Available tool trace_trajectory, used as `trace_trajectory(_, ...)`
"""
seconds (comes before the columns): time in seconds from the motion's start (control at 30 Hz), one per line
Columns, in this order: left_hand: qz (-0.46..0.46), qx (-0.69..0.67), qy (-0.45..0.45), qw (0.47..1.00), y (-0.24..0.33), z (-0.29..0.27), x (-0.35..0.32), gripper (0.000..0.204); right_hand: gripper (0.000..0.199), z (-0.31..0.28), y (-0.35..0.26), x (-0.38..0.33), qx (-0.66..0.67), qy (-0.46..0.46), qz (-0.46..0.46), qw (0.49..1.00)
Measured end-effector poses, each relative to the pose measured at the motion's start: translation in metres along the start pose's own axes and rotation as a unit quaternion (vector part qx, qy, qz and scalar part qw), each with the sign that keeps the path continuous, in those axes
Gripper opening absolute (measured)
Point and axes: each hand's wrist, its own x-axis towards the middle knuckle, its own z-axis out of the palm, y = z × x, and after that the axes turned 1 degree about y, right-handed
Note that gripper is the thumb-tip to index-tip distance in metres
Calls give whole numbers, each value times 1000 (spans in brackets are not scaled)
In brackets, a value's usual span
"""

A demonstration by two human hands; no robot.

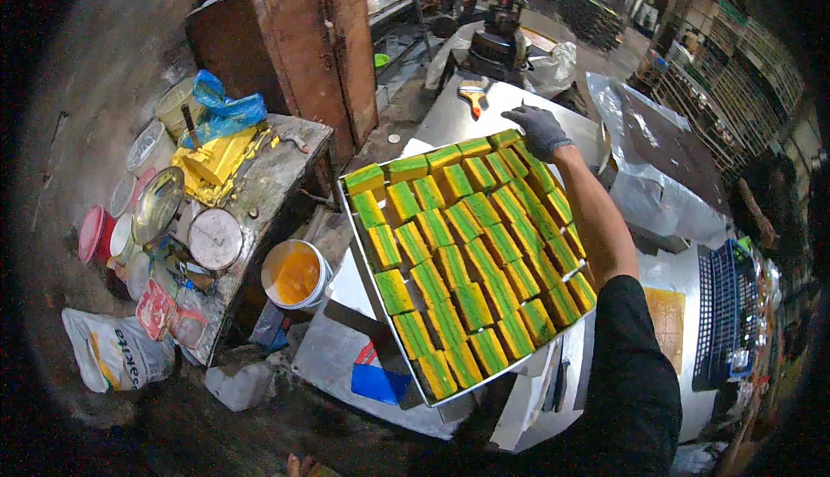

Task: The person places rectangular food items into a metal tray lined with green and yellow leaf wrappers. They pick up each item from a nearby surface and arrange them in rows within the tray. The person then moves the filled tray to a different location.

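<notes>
A large metal tray (358, 233) is held tilted in front of me, packed with several rows of cake slices (471, 256) layered green and yellow. My right hand (538, 128), in a grey glove, grips the tray's far corner, and its bare forearm runs along the tray's right side. My left hand is out of sight; I cannot tell whether it is under the tray.
Beyond the tray is a steel table (450, 118) with an orange-handled tool (473, 95). A bucket of orange-yellow liquid (296, 274) stands at lower left. The left bench (268, 179) holds tins, lids, a yellow wrapped block (216, 159) and a blue bag (226, 109). A black crate (722, 313) sits on the right.
</notes>
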Motion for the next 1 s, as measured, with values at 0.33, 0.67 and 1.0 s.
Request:
trace_trajectory(0.33, 5, 416, -200, 887, -2, 70, 7, 69, 59, -120, -17, -285, 193, 135, 265, 935)
trace_trajectory(0.67, 12, 476, -649, 593, 66, 284, -167, 60, 35, -101, -111, -736, -29, -142, 749, 646)
trace_trajectory(1.0, 138, 383, -671, 619, -26, 442, -277, 65, 83, -86, -146, -697, 201, 77, 743, 634)
